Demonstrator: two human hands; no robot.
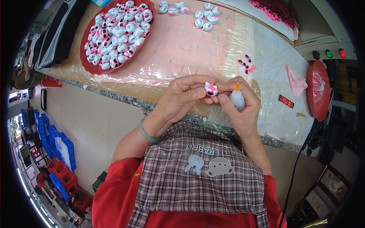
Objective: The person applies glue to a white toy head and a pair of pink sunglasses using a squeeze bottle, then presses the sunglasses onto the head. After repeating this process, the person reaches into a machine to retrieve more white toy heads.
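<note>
Between the fingers of my left hand [178, 94] is a small white cat-head figure [210, 89] with pink and black eye pieces on its front. My right hand [247, 110] wraps round a squeeze bottle [237, 100] with a pale body and an orange nozzle that points away from me. The thumb and forefinger of that hand come close to the figure's right side; whether they touch it I cannot tell. Beyond the right hand, several loose pink-and-black eye pieces [248, 65] lie on the plastic-covered table.
A red scalloped tray [99, 72] heaped with white heads stands at the far left. Loose white heads [207, 15] sit at the back. To the right lie a pink cloth [296, 80], a small red-and-black packet [286, 101] and a red dish [318, 91]. The granite table edge [125, 98] runs before me.
</note>
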